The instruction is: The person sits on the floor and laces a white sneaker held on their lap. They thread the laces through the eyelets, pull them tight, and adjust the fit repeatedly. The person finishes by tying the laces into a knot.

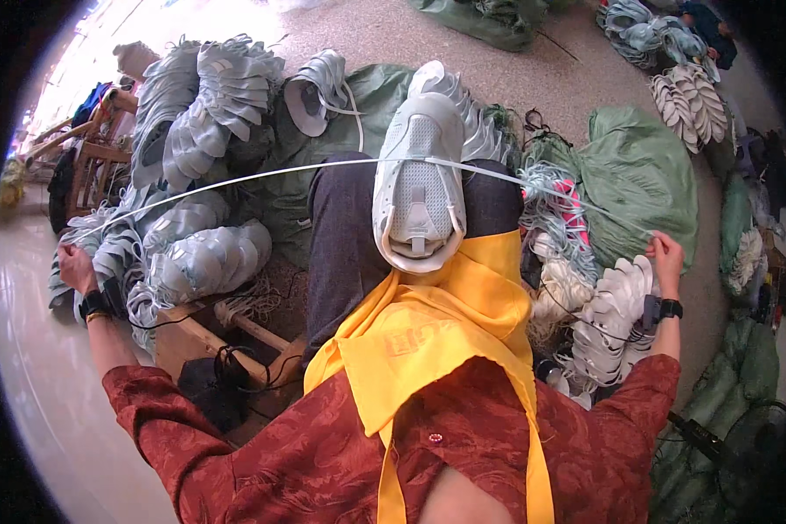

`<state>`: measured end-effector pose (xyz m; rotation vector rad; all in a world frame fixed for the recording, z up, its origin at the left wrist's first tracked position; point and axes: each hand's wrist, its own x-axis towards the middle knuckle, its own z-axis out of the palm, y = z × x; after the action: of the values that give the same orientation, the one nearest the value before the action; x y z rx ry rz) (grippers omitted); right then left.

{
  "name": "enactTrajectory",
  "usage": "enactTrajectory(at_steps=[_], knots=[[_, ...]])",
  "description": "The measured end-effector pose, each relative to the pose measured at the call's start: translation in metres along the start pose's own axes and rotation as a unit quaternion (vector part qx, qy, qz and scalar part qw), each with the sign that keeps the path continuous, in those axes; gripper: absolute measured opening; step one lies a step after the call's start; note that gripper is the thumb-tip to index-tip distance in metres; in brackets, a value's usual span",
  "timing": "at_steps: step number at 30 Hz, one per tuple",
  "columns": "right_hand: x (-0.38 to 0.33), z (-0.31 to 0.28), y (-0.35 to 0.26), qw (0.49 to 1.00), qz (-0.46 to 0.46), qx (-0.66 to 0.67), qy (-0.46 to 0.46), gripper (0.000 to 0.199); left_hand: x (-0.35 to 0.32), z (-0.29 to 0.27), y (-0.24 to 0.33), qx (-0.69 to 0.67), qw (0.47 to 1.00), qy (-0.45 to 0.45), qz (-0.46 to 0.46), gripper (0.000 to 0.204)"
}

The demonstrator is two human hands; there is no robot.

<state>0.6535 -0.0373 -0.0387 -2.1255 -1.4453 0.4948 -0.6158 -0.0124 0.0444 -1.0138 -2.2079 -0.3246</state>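
Note:
A pale grey shoe upper (421, 144) rests upright across my knees, its toe pointing away from me. One long white shoelace (262, 175) crosses the upper near its middle and stretches out tautly to both sides. Far out on the left, my left hand (78, 268) pinches one end of the lace. My right hand (666, 258), out to the right beside a green sack, pinches the other end with closed fingers. Both arms are spread wide, and neither hand touches the upper. A yellow apron (437, 341) covers my lap below the upper.
Stacks of grey-blue shoe uppers (223, 113) pile up at the left, behind a wooden frame (192, 341). At the right lie a bundle of loose laces (555, 210), the green sack (642, 183) and nested white uppers (616, 319). Dark cords run from the wristbands.

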Motion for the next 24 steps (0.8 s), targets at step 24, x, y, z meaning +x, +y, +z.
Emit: enactTrajectory(at_steps=[24], knots=[[0.034, -0.012, 0.028, 0.997, 0.055, -0.004, -0.050, 0.017, -0.027, -0.024, 0.090, -0.158, 0.964, -0.174, 0.126, 0.018]])
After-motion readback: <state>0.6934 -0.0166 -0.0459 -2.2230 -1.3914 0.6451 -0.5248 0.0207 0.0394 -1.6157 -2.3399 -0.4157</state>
